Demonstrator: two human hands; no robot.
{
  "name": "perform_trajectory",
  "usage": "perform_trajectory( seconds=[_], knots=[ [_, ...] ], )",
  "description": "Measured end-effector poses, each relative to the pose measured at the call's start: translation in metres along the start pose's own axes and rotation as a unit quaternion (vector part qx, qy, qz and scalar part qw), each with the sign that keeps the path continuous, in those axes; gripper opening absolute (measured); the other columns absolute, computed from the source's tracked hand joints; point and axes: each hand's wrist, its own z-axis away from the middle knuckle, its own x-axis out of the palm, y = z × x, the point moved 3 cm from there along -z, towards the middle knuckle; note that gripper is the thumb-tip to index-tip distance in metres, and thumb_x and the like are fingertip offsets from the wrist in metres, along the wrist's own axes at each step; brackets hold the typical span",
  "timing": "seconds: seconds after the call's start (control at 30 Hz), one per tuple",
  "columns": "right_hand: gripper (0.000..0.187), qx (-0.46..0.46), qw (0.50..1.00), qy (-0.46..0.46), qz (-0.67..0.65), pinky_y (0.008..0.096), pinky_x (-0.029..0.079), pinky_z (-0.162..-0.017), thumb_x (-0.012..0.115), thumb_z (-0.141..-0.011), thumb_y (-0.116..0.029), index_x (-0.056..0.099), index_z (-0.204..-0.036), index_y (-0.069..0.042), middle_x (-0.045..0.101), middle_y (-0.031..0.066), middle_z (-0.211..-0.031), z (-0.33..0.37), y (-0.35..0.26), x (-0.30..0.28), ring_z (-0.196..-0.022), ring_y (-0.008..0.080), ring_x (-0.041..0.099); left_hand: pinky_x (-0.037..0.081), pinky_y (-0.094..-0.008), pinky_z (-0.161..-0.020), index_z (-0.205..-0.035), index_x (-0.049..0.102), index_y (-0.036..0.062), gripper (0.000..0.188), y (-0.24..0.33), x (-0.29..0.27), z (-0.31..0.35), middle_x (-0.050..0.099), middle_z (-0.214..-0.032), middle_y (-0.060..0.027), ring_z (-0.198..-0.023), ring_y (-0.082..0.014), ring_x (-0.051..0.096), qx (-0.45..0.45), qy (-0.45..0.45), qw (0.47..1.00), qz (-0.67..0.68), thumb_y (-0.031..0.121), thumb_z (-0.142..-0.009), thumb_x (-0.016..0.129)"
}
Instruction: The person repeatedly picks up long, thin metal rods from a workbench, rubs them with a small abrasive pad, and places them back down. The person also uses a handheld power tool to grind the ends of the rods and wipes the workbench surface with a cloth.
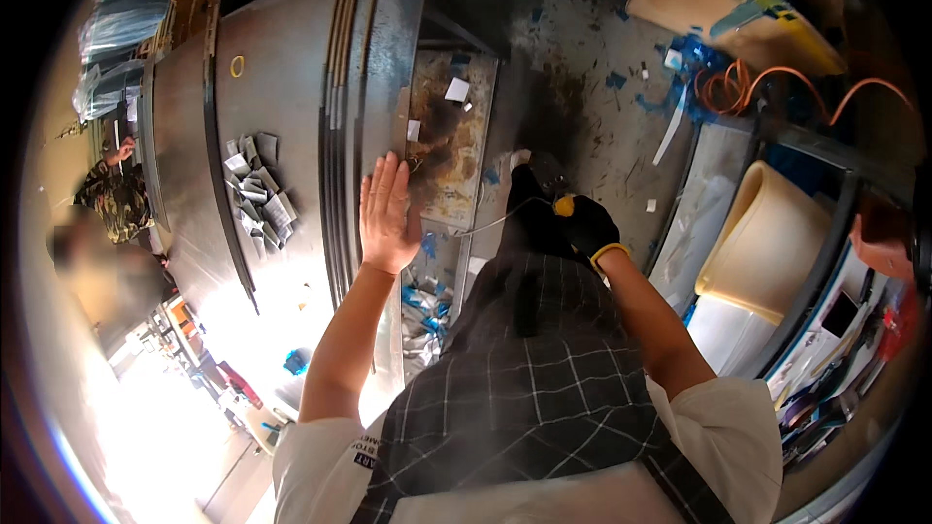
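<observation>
My left hand (pixel 389 218) is bare, its fingers stretched out and lying flat at the right edge of a grey metal-topped table (pixel 282 126). Long thin dark metal bars (pixel 335 126) lie along the table just left of it. My right hand (pixel 588 227) wears a black glove with a yellow cuff and is closed in front of my dark checked apron. A thin, light-coloured wire-like rod (pixel 507 217) runs leftward from it toward the table edge. Something yellow shows at the gloved fingers; I cannot tell whether it is a handle or part of the glove.
Small grey metal pieces (pixel 260 192) lie heaped on the table, with a yellow ring (pixel 238 66) beyond. Scraps and blue film litter the floor. At right are an orange coiled hose (pixel 738 87) and a cream curved panel (pixel 762 243). Another person (pixel 116 199) is at far left.
</observation>
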Motion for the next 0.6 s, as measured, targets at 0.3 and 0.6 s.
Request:
perform_trajectory(
  seconds=[0.3,0.6],
  knots=[
    [0.048,-0.098,0.977,-0.186,0.024,0.0437,0.049,-0.088,0.070,-0.072,-0.038,0.062,-0.107,-0.007,0.065,0.0175,-0.103,-0.106,-0.058,0.149,-0.100,0.0348,0.062,0.021,-0.0529,-0.114,-0.136,0.046,-0.0011,0.059,-0.011,0.007,0.007,0.040,-0.144,-0.0282,-0.137,-0.0434,0.036,-0.003,0.010,1.000,0.028,-0.006,-0.078,0.055],
    [0.022,-0.205,0.952,-0.223,0.035,0.0444,0.054,-0.075,0.057,-0.086,-0.019,0.071,-0.100,-0.009,0.070,0.0132,-0.104,-0.205,-0.206,0.332,-0.091,0.0299,0.069,0.021,-0.0516,-0.115,-0.145,0.036,0.0056,0.072,-0.012,0.006,0.008,0.030,-0.150,-0.0295,-0.141,-0.0420,0.029,-0.002,-0.025,1.000,0.013,-0.007,-0.076,0.055]
  ],
)
